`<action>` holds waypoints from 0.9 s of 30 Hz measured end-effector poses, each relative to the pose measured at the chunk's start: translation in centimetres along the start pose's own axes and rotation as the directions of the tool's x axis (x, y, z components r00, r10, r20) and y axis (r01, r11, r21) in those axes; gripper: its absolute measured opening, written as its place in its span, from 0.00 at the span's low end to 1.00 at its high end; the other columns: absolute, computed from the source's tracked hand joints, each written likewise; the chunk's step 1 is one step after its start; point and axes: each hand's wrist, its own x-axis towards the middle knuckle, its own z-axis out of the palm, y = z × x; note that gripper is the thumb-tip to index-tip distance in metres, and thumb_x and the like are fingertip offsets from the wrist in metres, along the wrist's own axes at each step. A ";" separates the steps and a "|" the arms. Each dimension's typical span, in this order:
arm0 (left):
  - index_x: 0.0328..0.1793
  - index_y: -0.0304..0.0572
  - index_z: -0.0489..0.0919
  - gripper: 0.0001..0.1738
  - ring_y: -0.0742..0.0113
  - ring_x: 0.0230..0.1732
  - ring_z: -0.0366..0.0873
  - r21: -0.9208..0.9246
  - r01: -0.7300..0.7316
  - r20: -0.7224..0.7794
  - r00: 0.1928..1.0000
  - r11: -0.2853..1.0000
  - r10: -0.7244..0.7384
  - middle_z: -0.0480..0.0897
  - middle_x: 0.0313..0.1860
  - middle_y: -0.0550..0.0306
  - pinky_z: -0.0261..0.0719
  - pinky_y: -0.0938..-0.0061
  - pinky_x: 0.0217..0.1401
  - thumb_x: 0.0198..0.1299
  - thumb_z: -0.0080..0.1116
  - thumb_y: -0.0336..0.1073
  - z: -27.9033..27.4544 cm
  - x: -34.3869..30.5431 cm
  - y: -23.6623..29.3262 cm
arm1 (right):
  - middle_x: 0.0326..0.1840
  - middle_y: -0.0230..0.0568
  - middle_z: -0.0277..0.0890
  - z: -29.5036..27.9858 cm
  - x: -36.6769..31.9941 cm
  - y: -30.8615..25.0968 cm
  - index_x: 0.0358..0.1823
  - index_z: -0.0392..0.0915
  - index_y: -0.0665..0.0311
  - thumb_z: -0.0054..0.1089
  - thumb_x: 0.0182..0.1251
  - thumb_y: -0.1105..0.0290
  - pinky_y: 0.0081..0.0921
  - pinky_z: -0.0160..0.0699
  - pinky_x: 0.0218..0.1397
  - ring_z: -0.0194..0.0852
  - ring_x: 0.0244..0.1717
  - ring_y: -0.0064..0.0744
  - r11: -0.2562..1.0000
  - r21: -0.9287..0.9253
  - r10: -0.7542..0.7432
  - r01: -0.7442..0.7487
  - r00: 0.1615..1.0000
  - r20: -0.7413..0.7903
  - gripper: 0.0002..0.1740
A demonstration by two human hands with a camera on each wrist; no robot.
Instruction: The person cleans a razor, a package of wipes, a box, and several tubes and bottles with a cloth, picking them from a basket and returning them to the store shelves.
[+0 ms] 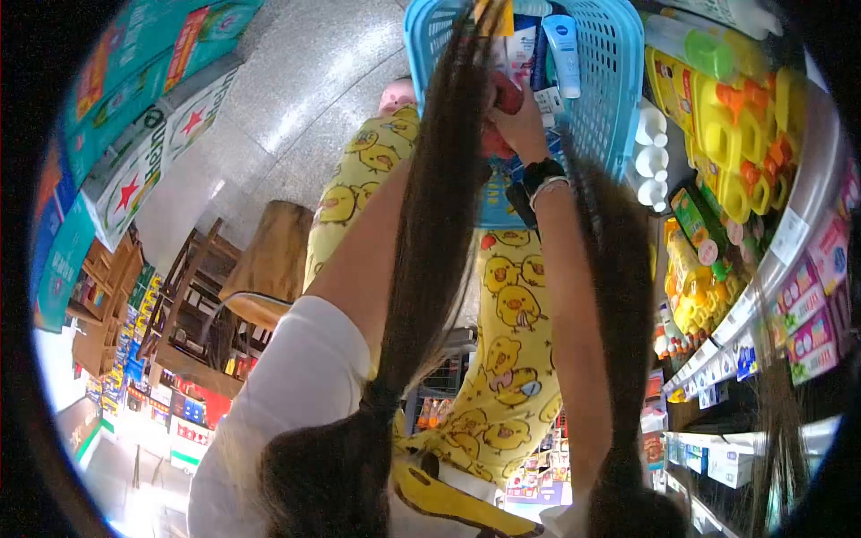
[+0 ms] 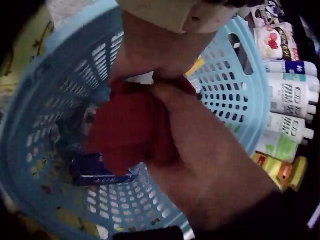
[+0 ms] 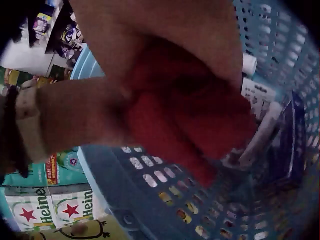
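Observation:
A crumpled red cloth [image 2: 132, 130] is held between both hands above a blue basket [image 1: 619, 54]. The right hand [image 1: 525, 130] grips it, its thumb along the cloth in the left wrist view; a dark watch is on that wrist. My left hand [image 2: 150, 55] holds the cloth from the other side, its fingers mostly hidden; in the head view hair covers this hand. In the right wrist view the cloth [image 3: 190, 115] hangs below the right hand [image 3: 170, 25]. Inside the basket are a light-blue tube [image 1: 562, 58], a dark blue box [image 2: 95, 172] and other packages.
Shelves of yellow bottles [image 1: 735, 152] and white bottles [image 1: 652, 161] stand close on the basket's right. Green beer cartons [image 1: 161, 161] are stacked at far left. A wooden stool [image 1: 269, 255] stands left of the legs. Long hair hangs across the head view.

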 end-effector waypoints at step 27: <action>0.73 0.43 0.58 0.41 0.42 0.62 0.65 -0.140 -0.907 0.130 0.382 0.398 0.915 0.66 0.60 0.37 0.64 0.61 0.66 0.50 0.57 0.23 -49.9 -45.1 40.1 | 0.61 0.43 0.69 -5.5 -51.0 -49.5 0.74 0.49 0.60 0.67 0.55 0.77 0.33 0.72 0.60 0.73 0.56 0.35 0.644 0.626 -0.490 0.440 0.866 -0.104 0.47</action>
